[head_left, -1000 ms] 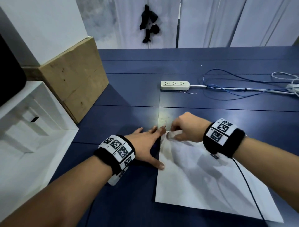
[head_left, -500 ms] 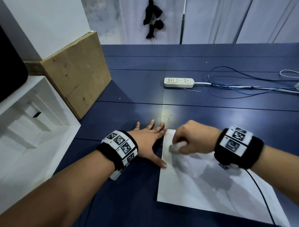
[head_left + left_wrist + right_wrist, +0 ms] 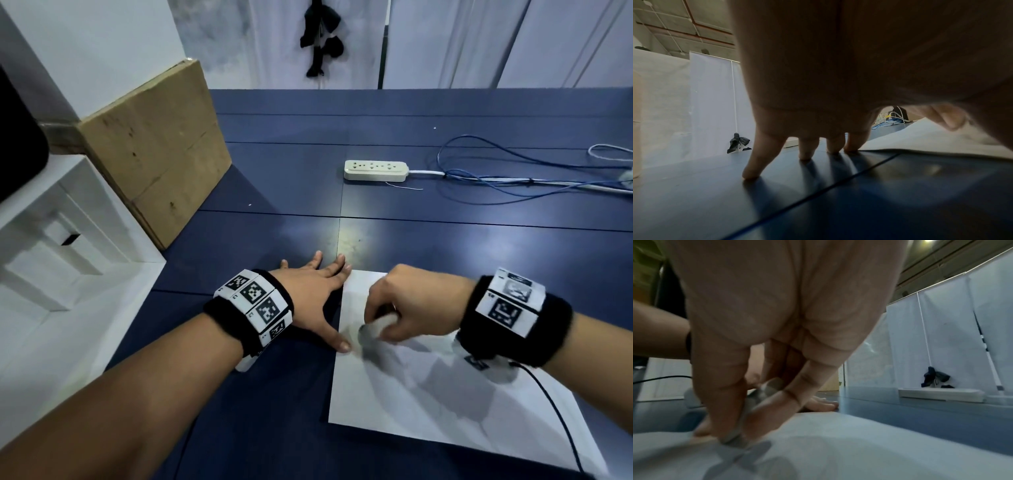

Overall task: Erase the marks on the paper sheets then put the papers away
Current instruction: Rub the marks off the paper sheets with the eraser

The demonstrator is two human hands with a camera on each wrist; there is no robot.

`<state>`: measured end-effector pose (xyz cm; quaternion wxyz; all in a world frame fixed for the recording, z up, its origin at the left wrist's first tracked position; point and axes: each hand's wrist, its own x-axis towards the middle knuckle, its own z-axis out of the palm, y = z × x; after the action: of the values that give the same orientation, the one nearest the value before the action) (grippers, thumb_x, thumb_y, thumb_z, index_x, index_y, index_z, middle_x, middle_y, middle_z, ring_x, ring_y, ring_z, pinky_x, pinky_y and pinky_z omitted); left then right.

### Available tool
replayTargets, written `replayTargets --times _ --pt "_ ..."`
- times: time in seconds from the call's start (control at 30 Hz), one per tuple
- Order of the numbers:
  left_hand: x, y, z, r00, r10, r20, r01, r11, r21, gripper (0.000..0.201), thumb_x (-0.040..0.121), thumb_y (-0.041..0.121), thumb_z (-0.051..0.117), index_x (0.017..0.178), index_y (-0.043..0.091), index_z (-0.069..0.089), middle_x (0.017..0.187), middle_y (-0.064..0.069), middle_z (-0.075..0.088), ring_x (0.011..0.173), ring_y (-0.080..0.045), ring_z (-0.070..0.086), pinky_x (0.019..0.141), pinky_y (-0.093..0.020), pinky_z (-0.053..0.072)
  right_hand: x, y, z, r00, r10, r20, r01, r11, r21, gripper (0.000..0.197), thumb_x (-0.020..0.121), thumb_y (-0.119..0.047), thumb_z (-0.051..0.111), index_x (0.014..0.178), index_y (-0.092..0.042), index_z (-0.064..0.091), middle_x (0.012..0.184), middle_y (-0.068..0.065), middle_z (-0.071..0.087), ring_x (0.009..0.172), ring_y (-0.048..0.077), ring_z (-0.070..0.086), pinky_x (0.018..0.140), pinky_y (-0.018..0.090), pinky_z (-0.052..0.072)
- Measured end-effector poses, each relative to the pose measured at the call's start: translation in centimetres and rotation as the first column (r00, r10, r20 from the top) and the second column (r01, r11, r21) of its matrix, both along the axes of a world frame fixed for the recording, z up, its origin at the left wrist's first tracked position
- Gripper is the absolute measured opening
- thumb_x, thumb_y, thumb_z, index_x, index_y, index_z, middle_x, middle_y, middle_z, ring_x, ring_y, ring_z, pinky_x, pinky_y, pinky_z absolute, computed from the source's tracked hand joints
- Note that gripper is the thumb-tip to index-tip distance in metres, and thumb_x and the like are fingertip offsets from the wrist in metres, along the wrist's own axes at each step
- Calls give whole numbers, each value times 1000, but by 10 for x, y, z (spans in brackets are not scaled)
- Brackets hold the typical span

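Observation:
A white paper sheet (image 3: 445, 404) lies flat on the blue table (image 3: 274, 428) in front of me. My right hand (image 3: 390, 315) pinches a white eraser (image 3: 376, 325) and presses its tip on the sheet near the left edge. In the right wrist view the eraser (image 3: 758, 395) sits between thumb and fingers, tip down on the paper (image 3: 859, 443). My left hand (image 3: 318, 291) lies flat with fingers spread. Its thumb and forefinger touch the sheet's left edge, the other fingertips (image 3: 750, 175) rest on the table. No marks are readable on the paper.
A white power strip (image 3: 376, 170) with blue cables (image 3: 513, 171) lies further back on the table. A cardboard box (image 3: 154, 144) leans at the back left. White shelving (image 3: 51, 246) stands at the left edge.
My right hand has slid the eraser from the sheet's far left corner toward me along the left edge. The left hand has stayed flat on the sheet's edge.

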<state>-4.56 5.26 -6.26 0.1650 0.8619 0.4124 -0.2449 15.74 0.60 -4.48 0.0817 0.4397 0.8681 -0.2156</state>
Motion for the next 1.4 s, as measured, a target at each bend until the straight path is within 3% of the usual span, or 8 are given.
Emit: replayTargets --times 0.2,0.43,0.63,0.83,0.97,1.07,1.23,1.4 --pt "1 -2 4 1000 1 -13 -1 1000 -13 137 56 88 63 154 32 -15 159 16 -25 148 -24 -21 107 -77 9 14 45 -3 970 -241 -22 240 949 203 26 80 -37 69 99 -20 75 92 0 75 89 22 68 79 30 53" --pt "2 -2 1 1000 0 -14 0 1000 9 139 55 88 64 155 30 -14 159 15 -24 149 -22 -19 108 -76 12 2 -5 3 1000 -7 -11 7 1000 -11 23 74 -31 71 97 -28 73 87 -10 72 76 7 63 73 27 53" --pt "2 -1 5 1000 -1 -27 1 1000 -2 138 55 89 62 154 32 -15 159 16 -25 149 -23 -20 108 -76 11 14 33 -1 970 -240 -30 241 952 187 28 81 -40 70 100 -20 72 90 -1 72 88 22 67 76 30 52" --pt "1 -1 1 1000 -6 -25 6 1000 6 140 53 91 61 154 31 -15 159 16 -25 149 -22 -19 108 -75 12 3 -8 7 999 -32 9 32 999 -12 24 74 -28 75 98 -28 73 85 -9 73 72 6 60 71 24 51" --pt "3 -1 3 1000 -4 -31 4 1000 8 139 54 89 62 155 31 -14 159 16 -24 149 -22 -18 108 -75 14 8 27 5 983 -184 -5 183 971 152 26 79 -32 73 102 -21 73 92 0 75 86 21 67 79 32 54" --pt "3 -2 5 999 -2 -32 2 1000 5 138 55 89 62 155 31 -14 160 15 -23 149 -22 -18 109 -74 13 16 29 0 973 -226 -42 229 954 194 27 80 -35 72 103 -20 73 93 0 74 88 21 67 78 30 53" --pt "2 -1 3 999 6 -33 -6 1000 1 139 55 89 63 154 31 -15 159 16 -24 149 -21 -20 109 -75 12 6 -9 6 1000 -19 4 19 999 -25 27 73 -28 76 100 -28 73 86 -11 73 74 6 62 70 22 50" --pt "4 -1 5 999 3 -33 -3 1000 -8 139 55 89 63 155 31 -14 159 15 -24 149 -23 -19 109 -75 13 11 31 4 976 -218 -20 218 963 161 27 79 -31 74 104 -19 72 94 1 73 87 20 66 78 31 53"
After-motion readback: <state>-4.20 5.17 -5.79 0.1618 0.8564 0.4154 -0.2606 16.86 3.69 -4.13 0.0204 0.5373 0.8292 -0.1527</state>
